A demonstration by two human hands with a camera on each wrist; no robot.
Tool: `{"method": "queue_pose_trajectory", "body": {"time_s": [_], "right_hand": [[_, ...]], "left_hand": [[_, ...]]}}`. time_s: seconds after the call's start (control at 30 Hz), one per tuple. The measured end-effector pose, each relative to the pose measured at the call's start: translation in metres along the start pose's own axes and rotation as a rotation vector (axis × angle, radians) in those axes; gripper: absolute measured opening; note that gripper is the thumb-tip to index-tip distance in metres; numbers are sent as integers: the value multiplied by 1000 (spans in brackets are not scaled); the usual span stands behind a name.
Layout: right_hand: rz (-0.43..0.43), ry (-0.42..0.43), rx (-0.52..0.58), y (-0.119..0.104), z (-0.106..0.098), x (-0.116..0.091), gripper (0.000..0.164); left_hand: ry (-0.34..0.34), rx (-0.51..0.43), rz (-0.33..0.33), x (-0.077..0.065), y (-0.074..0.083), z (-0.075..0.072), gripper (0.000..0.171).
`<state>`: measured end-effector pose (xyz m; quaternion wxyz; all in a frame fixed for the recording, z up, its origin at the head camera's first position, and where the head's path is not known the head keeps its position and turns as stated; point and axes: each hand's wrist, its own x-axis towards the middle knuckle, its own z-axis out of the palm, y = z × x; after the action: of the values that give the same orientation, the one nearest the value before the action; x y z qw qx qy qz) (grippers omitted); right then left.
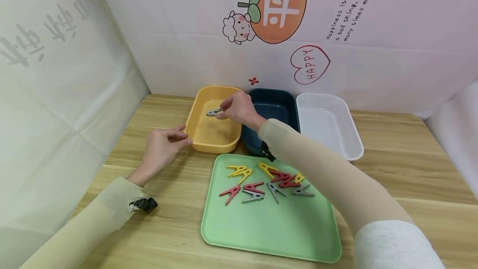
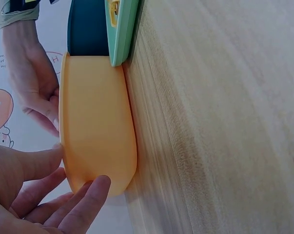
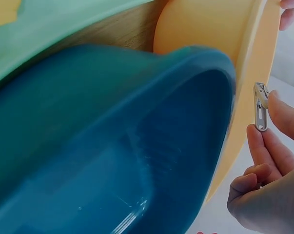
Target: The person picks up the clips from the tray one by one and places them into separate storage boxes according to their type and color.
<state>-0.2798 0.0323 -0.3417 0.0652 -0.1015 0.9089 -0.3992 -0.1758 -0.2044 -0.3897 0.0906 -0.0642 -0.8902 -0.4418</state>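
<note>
My right hand (image 1: 240,109) pinches a grey clothespin (image 1: 214,112) between thumb and fingertips, above the inside of the yellow bin (image 1: 213,147). In the right wrist view the clothespin (image 3: 261,106) hangs apart from the bin's wall. My left hand (image 1: 162,146) touches that bin's near left corner; its fingers (image 2: 90,204) lie fairly straight against the outer wall, with the thumb at the rim. On a green tray (image 1: 269,231) in front lie several clothespins: yellow ones (image 1: 244,174), red ones (image 1: 230,194) and grey ones (image 1: 275,192).
Right of the yellow bin stand a dark blue bin (image 1: 274,94) and a white bin (image 1: 358,146), side by side. All of it sits on a wooden table (image 1: 396,157). A printed white cloth (image 1: 179,53) rises behind the bins, and cloth also hangs at the left.
</note>
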Motion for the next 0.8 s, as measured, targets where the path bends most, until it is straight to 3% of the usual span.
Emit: {"method": "queue_pose_trajectory", "body": {"time_s": [0.8], "right_hand": [[28,-10,-41,2,15,9,33]], "left_hand": [[-8,-31,9,0,-2,-1,17]]}}
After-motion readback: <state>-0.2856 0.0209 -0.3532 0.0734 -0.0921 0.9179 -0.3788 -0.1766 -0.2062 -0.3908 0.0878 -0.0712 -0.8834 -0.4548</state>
